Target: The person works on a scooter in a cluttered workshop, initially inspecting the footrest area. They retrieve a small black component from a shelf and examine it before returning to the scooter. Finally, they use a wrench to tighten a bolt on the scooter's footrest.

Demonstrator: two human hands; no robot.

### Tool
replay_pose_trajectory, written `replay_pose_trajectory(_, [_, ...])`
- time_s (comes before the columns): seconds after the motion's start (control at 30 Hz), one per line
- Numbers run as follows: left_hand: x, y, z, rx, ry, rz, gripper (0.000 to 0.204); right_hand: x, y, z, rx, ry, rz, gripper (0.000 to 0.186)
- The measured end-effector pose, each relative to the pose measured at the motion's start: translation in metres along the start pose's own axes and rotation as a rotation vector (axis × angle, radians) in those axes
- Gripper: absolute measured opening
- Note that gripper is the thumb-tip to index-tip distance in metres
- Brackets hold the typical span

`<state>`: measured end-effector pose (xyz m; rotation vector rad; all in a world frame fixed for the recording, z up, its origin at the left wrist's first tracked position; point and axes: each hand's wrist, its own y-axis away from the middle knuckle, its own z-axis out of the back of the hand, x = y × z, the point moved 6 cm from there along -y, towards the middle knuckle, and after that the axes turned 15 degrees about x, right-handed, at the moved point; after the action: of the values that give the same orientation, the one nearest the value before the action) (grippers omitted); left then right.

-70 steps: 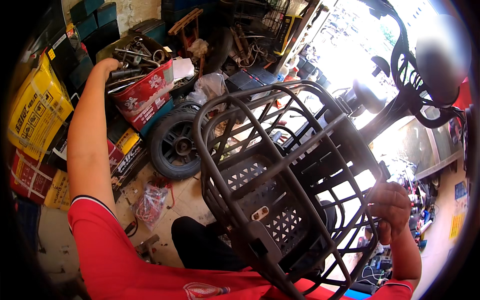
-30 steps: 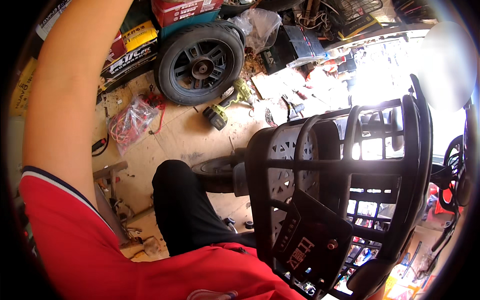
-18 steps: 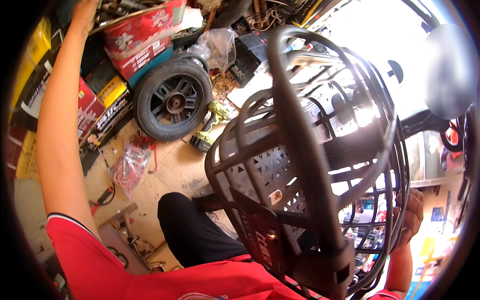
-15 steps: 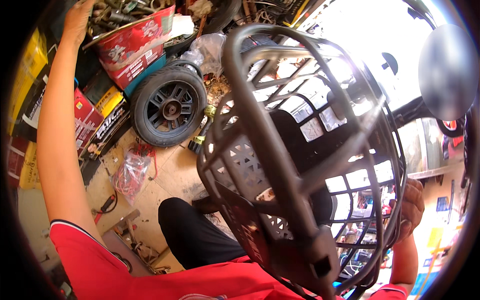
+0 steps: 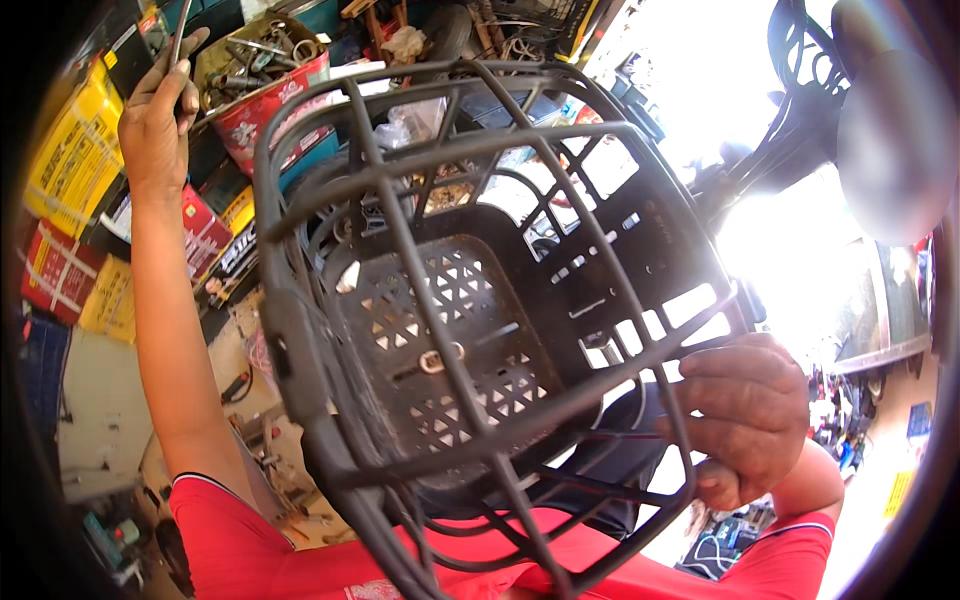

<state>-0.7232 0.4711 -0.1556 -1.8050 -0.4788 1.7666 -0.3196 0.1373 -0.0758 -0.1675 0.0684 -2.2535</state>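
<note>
A black scooter basket with a barred top fills the middle of the view, tilted toward me. On its perforated floor lies a small ring-ended metal piece; its kind is unclear. My right hand grips the basket's right side, fingers curled over the bars. Raised at the upper left, my left hand is closed on a thin metal rod, whose upper end runs out of view. Close to that hand stands a red bin heaped with metal tools and sockets.
Yellow boxes and red boxes are stacked along the left. Handlebars with cables and a mirror rise at the right against bright daylight. Loose tools lie on the floor at lower left.
The basket has swung left and turned, so its inside floor now faces me. My left hand has come away from the bin with a metal rod. My right hand stays on the basket.
</note>
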Motion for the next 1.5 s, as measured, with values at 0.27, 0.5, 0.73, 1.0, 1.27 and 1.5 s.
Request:
replay_pose_trajectory(0.27, [-0.054, 0.114, -0.001, -0.133, -0.299, 0.014, 0.035, 0.017, 0.019, -0.009, -0.086, 0.044, 0.236, 0.027])
replay_pose_trajectory(0.5, [-0.094, 0.265, 0.053, -0.209, -0.406, 0.073, 0.036, 0.017, 0.049, -0.016, -0.312, 0.018, 0.485, 0.017])
replay_pose_trajectory(0.73, [-0.191, 0.425, -0.014, -0.589, -0.596, 0.397, 0.023, 0.007, 0.097, -0.026, -0.704, -0.052, 0.612, 0.014])
replay_pose_trajectory(1.0, [-0.249, 0.632, -0.147, -0.773, -0.629, 0.603, 0.031, -0.046, 0.247, -0.06, -0.554, -0.307, 0.37, 0.021])
replay_pose_trajectory(1.27, [-0.33, 0.725, -0.348, -0.785, -0.627, 0.598, 0.036, -0.072, 0.401, -0.105, 0.129, -0.88, -0.119, 0.041])
replay_pose_trajectory(1.5, [-0.389, 0.627, -0.479, -0.334, -0.756, 0.378, 0.035, -0.048, 0.468, -0.103, 0.37, -1.639, 0.074, 0.091])
